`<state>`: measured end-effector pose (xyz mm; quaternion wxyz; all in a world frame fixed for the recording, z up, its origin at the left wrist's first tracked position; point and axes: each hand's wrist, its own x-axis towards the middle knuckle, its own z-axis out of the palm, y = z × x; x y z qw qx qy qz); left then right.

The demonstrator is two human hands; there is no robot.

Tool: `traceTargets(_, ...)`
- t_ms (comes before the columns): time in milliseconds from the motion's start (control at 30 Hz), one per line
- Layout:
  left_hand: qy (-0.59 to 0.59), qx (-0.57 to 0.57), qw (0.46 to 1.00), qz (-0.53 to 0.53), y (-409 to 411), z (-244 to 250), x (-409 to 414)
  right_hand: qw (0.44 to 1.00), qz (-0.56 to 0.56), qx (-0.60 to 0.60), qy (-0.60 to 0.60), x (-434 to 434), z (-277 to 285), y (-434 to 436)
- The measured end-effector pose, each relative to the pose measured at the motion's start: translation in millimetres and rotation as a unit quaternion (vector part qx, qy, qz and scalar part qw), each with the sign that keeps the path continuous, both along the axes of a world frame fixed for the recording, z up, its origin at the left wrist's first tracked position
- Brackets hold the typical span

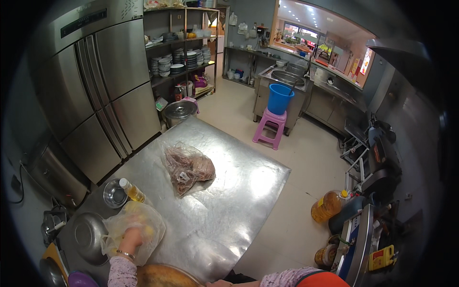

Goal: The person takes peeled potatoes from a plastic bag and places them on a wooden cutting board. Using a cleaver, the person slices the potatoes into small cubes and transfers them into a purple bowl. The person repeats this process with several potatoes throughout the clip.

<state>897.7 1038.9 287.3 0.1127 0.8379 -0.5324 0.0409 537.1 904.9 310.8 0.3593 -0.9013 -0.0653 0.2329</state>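
My left hand (132,235) reaches into a translucent plastic bag (154,229) on the steel table. Blurred yellow items show through the film; my fingers are hidden there, so their grip is unclear. At the bottom edge, my right hand (219,283) is mostly cut off beside a round wooden chopping block (165,274). Just beyond the bag a bottle of yellow liquid (134,192) leans or lies, next to a small steel bowl (115,193). Farther up the table, a clear plastic bag of reddish-brown meat (192,166) rests on the bare metal.
An upturned metal basin (89,236) sits left of the bag. The steel table (222,222) has a corner at right. On the floor stand a pink stool (270,127) with a blue bucket (280,99) and a lidded pot (180,110). An oil jug (326,207) is at right.
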Motion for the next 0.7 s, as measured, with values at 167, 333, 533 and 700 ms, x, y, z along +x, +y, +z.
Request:
traceTargets(167,0.241,0.009,0.959,0.151,56.0,22.6,-3.7,0.999,0.016,-0.024,0.029,3.9,-30.0,10.5)
traceTargets(333,0.598,-0.369,0.671,0.238,130.5,47.1,-59.1,0.994,0.021,-0.075,0.071,8.8,-3.3,6.6)
traceTargets(533,0.134,-0.023,0.959,0.249,169.7,65.2,-174.4,0.993,-0.029,-0.115,0.014,2.4,8.1,13.7)
traceTargets(700,0.052,0.083,0.968,0.231,183.4,13.2,-227.0,0.992,0.01,-0.126,-0.025,-2.7,7.9,20.0)
